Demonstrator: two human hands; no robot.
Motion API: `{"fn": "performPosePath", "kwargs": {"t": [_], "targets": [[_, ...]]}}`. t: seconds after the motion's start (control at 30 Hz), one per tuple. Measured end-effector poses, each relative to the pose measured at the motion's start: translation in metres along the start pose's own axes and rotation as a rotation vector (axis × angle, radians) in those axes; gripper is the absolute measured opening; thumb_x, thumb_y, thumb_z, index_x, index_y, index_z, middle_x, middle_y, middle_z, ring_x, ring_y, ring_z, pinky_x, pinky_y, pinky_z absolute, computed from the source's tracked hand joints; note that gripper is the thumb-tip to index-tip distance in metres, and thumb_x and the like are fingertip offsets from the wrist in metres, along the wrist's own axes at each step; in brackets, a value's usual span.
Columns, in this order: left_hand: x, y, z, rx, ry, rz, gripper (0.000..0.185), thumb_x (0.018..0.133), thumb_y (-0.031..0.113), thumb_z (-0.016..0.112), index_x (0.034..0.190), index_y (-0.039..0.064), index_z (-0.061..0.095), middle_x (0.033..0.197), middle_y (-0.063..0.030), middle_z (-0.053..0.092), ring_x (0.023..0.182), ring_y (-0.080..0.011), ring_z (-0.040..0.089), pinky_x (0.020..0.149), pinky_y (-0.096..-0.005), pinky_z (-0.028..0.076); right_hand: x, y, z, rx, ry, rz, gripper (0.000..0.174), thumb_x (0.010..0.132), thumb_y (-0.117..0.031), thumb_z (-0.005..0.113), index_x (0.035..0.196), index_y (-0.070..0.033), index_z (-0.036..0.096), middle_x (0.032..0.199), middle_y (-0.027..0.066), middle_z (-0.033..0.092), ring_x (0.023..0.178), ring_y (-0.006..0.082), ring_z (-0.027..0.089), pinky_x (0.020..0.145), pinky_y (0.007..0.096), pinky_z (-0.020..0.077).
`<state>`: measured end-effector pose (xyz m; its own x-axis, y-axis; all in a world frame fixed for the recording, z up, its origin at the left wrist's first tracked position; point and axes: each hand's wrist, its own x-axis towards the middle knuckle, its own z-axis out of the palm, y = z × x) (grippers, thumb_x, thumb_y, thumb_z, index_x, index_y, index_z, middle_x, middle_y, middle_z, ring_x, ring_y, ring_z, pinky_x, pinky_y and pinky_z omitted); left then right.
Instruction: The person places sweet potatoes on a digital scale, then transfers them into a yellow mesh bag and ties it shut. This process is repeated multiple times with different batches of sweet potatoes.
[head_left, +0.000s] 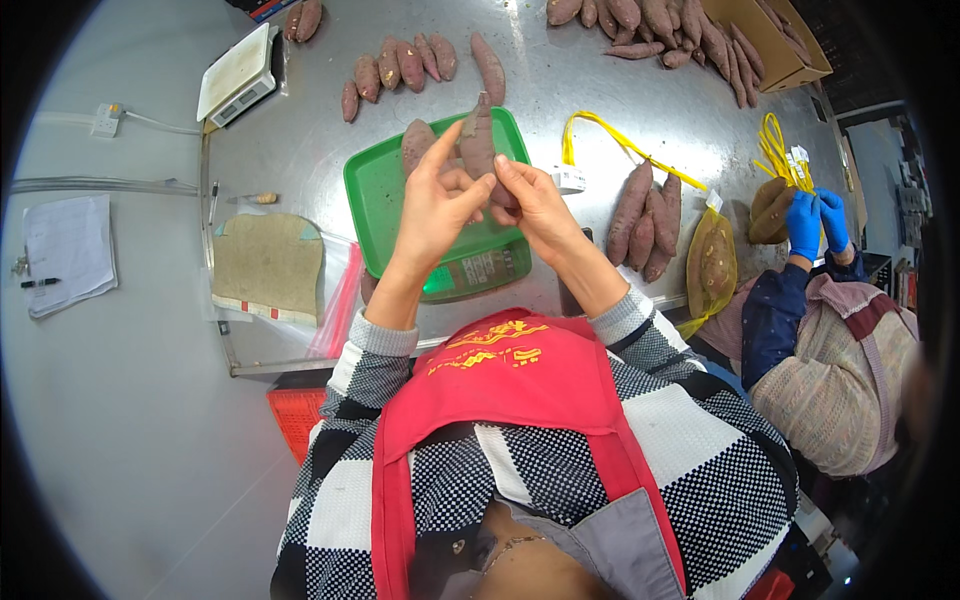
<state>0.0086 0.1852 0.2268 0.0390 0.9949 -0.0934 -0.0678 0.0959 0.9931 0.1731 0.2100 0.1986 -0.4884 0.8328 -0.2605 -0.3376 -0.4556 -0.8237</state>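
Observation:
Above a green plastic tray (367, 225) on a digital scale, my right hand (534, 196) grips the lower end of a purple-skinned sweet potato (477, 142). My left hand (439, 196) is beside it, index finger stretched to its upper part, thumb near its lower end; whether it bears any weight is unclear. Another sweet potato (417, 144) lies in the tray, partly hidden behind my left hand. One long sweet potato (489, 67) lies on the metal table just past the tray. A group of sweet potatoes (641, 225) lies right of my right hand.
A row of sweet potatoes (411, 66), a second scale (238, 75), a knife (262, 199) and a cloth (268, 262) are at left. A heap (660, 22) lies by a cardboard box (799, 71). At right, a co-worker's blue-gloved hands (814, 221) hold a netted bundle near a filled yellow net bag (711, 262).

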Motion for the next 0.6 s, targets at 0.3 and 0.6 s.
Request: {"fn": "performPosePath", "kwargs": {"t": [0.3,0.6], "targets": [[0.003,-0.003,0.007,-0.172,0.034,-0.036,0.074,0.09,0.005,0.074,0.151,-0.005,0.035,0.069,-0.0031,0.063,0.061,-0.008,0.059,0.055,-0.0219,0.045,0.001,0.005,0.006,-0.079,0.18,-0.037,0.041,0.108,-0.041,0.048,0.085,-0.011,0.063,0.073,-0.0049,0.057,0.061,0.0031,0.047,0.051,0.0211,0.0322],[0.005,-0.012,0.004,-0.349,0.045,-0.022,0.062,0.092,0.0,0.07,0.147,-0.004,0.041,0.113,-0.0079,0.064,0.078,-0.0088,0.06,0.063,-0.0221,0.048,-0.004,-0.006,-0.016,0.025,0.102,0.068,0.041,0.11,-0.035,0.043,0.107,-0.002,0.067,0.09,0.0069,0.071,0.066,0.0114,0.059,0.057,0.0244,0.0437]]}}
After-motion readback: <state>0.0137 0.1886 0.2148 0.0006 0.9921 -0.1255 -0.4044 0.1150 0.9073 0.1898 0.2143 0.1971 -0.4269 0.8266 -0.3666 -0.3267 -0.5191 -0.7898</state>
